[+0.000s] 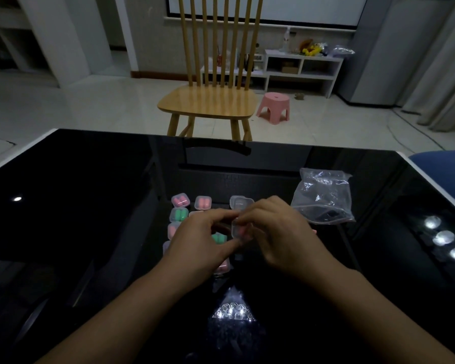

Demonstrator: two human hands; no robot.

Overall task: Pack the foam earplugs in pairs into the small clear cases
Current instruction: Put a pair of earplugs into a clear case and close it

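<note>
Above the black table (90, 206), both hands are pinching one clear case (239, 230), left hand (202, 236) steadying, right hand (279, 232) seemingly closing it; filled cases (180, 200) are lying alongside.

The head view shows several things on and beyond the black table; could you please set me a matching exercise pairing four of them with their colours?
Things:
1. stool
2. chair
3. plastic bag
4. earplugs in the left-column case

Colours:
A. clear
B. green
C. pink
D. light wood

Pairs: 1-C, 2-D, 3-A, 4-B
</note>
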